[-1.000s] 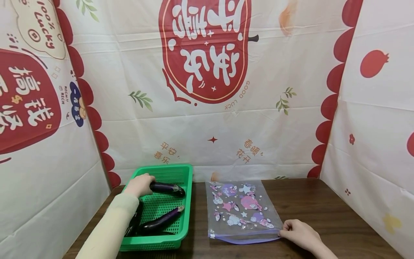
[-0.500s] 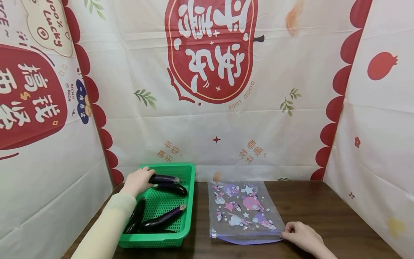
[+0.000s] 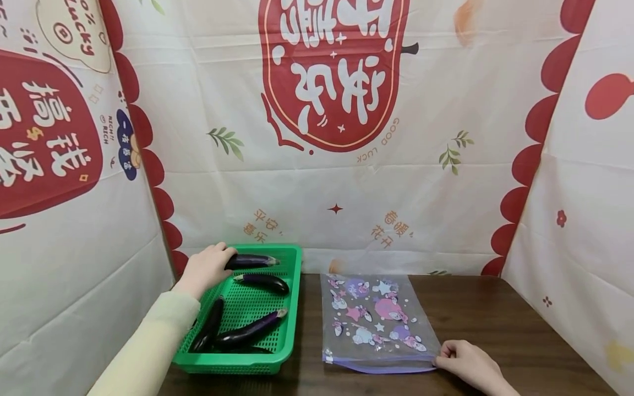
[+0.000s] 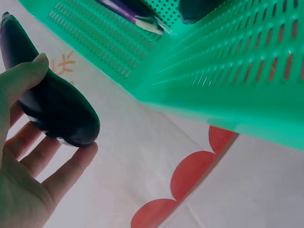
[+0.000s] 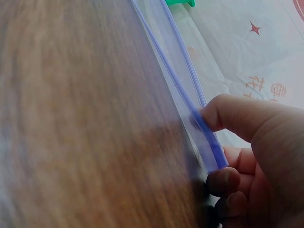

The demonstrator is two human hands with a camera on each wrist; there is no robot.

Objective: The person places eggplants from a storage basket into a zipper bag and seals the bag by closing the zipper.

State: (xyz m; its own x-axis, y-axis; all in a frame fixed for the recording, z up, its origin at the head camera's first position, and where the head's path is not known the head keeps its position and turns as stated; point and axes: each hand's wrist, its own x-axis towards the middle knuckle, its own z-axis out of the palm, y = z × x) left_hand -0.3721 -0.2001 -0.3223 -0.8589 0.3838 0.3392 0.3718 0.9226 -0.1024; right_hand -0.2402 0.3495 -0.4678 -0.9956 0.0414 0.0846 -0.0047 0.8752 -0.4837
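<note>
The left hand (image 3: 207, 268) grips a dark purple eggplant (image 3: 251, 261) over the back of the green basket (image 3: 295, 297). In the left wrist view thumb and fingers of the hand (image 4: 35, 137) hold that eggplant (image 4: 61, 102) from both sides. Below it in the basket lie another eggplant (image 3: 264, 282), a longer one (image 3: 251, 330) and one by the left wall (image 3: 208, 327). The right hand (image 3: 470, 363) pinches the right corner of a clear printed zip bag (image 3: 378, 319) lying flat. In the right wrist view the hand (image 5: 261, 152) holds the purple zip edge (image 5: 190, 107).
A brown wooden table (image 3: 475, 308) carries the basket at left and the bag at centre. White printed cloth (image 3: 317, 192) hangs behind the table and along both sides.
The left hand has lifted the eggplant and moved it back and slightly left, away from the one that remains in the basket. The right hand keeps its pinch on the bag corner.
</note>
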